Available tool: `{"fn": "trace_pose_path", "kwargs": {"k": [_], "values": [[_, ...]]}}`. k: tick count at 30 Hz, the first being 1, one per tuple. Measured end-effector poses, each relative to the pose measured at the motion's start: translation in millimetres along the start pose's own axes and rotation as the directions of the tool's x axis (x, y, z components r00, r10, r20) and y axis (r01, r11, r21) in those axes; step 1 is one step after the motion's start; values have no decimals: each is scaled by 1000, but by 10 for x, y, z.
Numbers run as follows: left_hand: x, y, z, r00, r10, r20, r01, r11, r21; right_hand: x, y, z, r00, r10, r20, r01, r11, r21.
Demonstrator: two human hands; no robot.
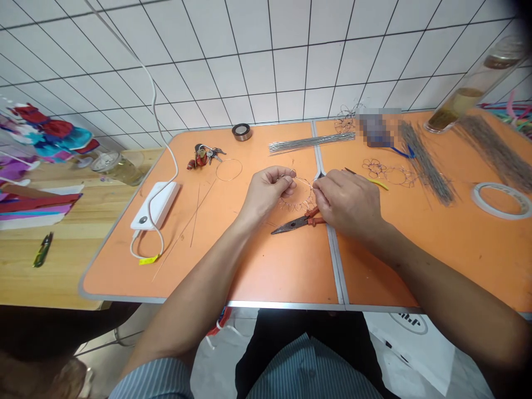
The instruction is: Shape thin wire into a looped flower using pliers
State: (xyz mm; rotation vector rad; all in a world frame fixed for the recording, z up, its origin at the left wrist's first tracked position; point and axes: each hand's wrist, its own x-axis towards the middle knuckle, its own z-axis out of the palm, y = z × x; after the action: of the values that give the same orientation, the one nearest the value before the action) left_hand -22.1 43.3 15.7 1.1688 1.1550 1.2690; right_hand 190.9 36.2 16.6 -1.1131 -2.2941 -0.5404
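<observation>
Near the middle of the orange table [286, 271], my left hand [272, 188] pinches a thin looped wire ring [305, 206] between thumb and fingers. The ring has small wavy loops along its lower edge. My right hand [347, 199] is closed at the ring's right side, knuckles up; what its fingertips grip is hidden. Red-handled pliers [293, 224] lie just below the ring, their jaws pointing left and part of the handles under my right hand.
Behind the hands lie a bundle of straight wires [310, 143] and a tape roll [241, 132]. Keys [205, 155] and a white power bank [155, 205] are on the left. More wire bundles [428, 163], a white ring [501, 200] and a tall bottle [467, 94] stand or lie right.
</observation>
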Motion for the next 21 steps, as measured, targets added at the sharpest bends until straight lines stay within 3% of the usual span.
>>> {"fn": "trace_pose_path", "kwargs": {"k": [12,21], "values": [[13,-21,53,997,74,0,-72,979,190,64,20,-138,999,-27,44,29,998,-51],[11,-38,57,990,133,48,-140,970,199,116,95,-227,1000,-2,-28,1,999,-50]]}}
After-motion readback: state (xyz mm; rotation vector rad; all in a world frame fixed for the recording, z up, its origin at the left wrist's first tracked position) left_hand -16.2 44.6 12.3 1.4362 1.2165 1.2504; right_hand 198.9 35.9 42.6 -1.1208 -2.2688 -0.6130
